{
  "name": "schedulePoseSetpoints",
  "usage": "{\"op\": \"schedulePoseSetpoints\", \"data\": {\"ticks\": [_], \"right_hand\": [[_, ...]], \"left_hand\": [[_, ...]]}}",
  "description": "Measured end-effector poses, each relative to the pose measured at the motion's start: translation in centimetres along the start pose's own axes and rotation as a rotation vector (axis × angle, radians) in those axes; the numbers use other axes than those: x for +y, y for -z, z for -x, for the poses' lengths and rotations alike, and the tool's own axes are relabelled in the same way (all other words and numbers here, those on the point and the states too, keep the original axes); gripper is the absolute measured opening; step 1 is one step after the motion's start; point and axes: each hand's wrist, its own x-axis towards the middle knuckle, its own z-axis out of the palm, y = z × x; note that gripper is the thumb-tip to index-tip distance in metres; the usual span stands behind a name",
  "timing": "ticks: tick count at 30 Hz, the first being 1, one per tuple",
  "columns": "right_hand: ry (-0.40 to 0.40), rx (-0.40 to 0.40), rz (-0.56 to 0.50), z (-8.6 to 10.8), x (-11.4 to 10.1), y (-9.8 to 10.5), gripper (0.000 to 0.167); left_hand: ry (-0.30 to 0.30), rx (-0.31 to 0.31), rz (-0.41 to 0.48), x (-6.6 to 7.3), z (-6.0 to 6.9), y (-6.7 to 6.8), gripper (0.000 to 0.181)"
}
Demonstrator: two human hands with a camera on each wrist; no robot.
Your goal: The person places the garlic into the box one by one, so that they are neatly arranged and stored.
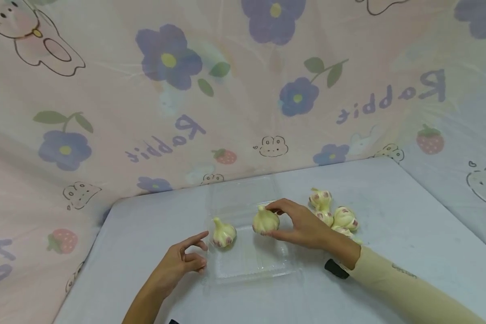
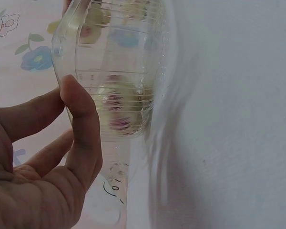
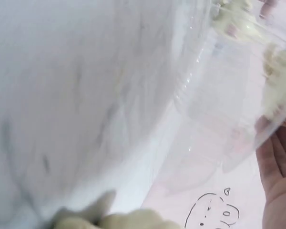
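Observation:
My right hand (image 1: 303,223) pinches a garlic bulb (image 1: 265,221) between thumb and fingers above the right part of a clear plastic container (image 1: 243,268). A second garlic bulb (image 1: 224,233) sits inside at the left, its stem pointing up. Beside the container's left edge is my left hand (image 1: 181,262), its fingertips touching the rim. The left wrist view shows those fingers (image 2: 83,129) against the clear wall, with purple-streaked garlic visible through it. In the right wrist view, the right hand (image 3: 281,167) and its bulb (image 3: 280,81) appear partly behind the see-through plastic.
Several more garlic bulbs (image 1: 345,218) lie grouped on the white table (image 1: 397,252), right of the container and partly hidden by the right arm. A patterned cloth (image 1: 243,90) hangs behind the table. A black object (image 1: 336,269) shows beneath the right sleeve.

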Motion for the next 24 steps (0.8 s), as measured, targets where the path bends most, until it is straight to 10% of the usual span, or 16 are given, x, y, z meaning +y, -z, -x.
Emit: {"op": "schedulePoseSetpoints", "data": {"ticks": [24], "right_hand": [[-0.239,-0.17,0.113,-1.9,-2.1,-4.0,0.052]], "left_hand": [[0.007,-0.005,0.002,-0.1,-0.1,0.1,0.074]]}}
